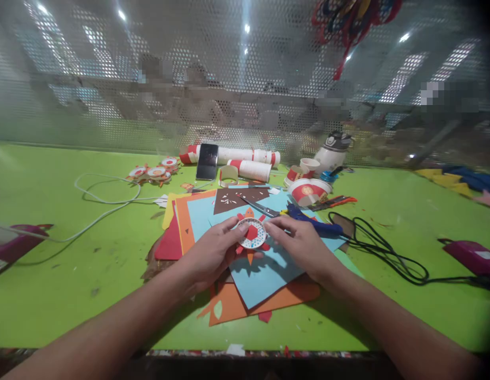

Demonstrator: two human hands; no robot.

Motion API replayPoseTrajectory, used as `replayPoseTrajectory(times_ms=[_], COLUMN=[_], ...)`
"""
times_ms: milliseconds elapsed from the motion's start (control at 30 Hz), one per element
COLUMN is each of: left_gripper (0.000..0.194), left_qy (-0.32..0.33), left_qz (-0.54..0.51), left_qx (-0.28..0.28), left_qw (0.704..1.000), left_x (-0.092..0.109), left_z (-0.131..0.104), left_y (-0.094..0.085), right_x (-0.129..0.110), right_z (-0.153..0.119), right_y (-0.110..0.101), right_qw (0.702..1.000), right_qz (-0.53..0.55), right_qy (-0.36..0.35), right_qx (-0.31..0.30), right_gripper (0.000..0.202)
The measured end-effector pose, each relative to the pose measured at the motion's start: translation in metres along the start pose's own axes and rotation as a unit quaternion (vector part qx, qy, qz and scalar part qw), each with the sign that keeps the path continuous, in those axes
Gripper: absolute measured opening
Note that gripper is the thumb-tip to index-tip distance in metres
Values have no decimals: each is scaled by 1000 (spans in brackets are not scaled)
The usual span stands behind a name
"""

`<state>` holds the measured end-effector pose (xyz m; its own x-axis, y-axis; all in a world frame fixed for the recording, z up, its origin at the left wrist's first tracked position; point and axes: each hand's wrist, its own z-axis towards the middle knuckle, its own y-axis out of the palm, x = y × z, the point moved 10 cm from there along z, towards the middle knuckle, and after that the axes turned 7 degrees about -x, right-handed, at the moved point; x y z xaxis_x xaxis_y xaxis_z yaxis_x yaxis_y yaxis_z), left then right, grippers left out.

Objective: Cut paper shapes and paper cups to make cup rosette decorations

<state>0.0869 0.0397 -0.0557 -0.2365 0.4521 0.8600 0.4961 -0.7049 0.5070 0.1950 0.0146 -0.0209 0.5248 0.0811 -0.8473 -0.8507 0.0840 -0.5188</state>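
Behind the blue sheet [264,285], a perforated mesh panel [276,111] crosses the whole room, lights glinting around it and blurred shapes beyond. The green bench [71,301] spreads out all round the sheet, flecked with scraps and stains. Far left of the sheet is a magenta box [15,245], with a white cable [66,241] beside it; beyond the sheet's left side sit paper turtles [153,172]. Orange and yellow card [185,221] pokes out along its left edge, and a dark phone [207,161] leans behind it. Of the two hands, the left hand [211,250] is curled round a spotted turtle [252,232] — thumb on its disc — over the sheet. Cup stacks [251,170] lie behind. The right hand [298,240] is half closed, fingertips at the disc's right rim; whether they grip it, I cannot tell. Past the sheet's right side come a blue glue gun [320,224], a white flask [331,155], a black cord [446,280] and another magenta box [469,257].
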Motion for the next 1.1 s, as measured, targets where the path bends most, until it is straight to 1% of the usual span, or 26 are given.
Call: replayPoseTrajectory(times_ms=[67, 100, 167, 267, 333, 400, 467, 533, 633, 767, 967, 1100], left_gripper=[30, 31, 33, 35, 36, 37, 41, 46, 50, 60, 50, 55], left_qy=[-7, -10, -13, -17, -17, -13, -9, -7, -14, -25, 9, 16], left_qz=[7, 12, 20, 30, 33, 39, 58, 86, 123, 147, 143, 149], left_qx=[-8, -11, -16, -29, -45, -56, -57, -51, -36, -15, -4, -15], left_qw=[1000, 1000, 1000, 999, 998, 998, 997, 995, 992, 989, 990, 989], left_x=[-1, -1, -1, 1, 1, 3, 3, 4, 4, 5, 13, 15], left_z=[-1, -1, -2, -2, -2, -2, -3, -3, -3, -4, -7, -9], left_y=[2, 3, 4, 9, 13, 16, 15, 12, 8, 6, 9, 12], right_x=[3, 2, 1, 8, 14, 18, 21, 21, 20, 19, 10, 4], right_z=[1, 0, -1, -3, -3, -1, 0, 1, 1, 0, -4, -6], right_y=[10, 12, 13, 15, 20, 24, 25, 25, 23, 23, 26, 27], right_qw=[996, 993, 987, 977, 963, 943, 921, 905, 898, 893, 887, 882], right_qz=[66, 95, 138, 192, 243, 305, 362, 398, 415, 423, 435, 442], right_qy=[25, 28, 33, 66, 83, 86, 85, 80, 81, 94, 72, 62], right_qx=[-56, -69, -71, -69, -85, -103, -116, -123, -124, -123, -136, -149], right_gripper=[32, 32, 30, 26, 25, 25, 24, 22, 21, 20, 18, 17])
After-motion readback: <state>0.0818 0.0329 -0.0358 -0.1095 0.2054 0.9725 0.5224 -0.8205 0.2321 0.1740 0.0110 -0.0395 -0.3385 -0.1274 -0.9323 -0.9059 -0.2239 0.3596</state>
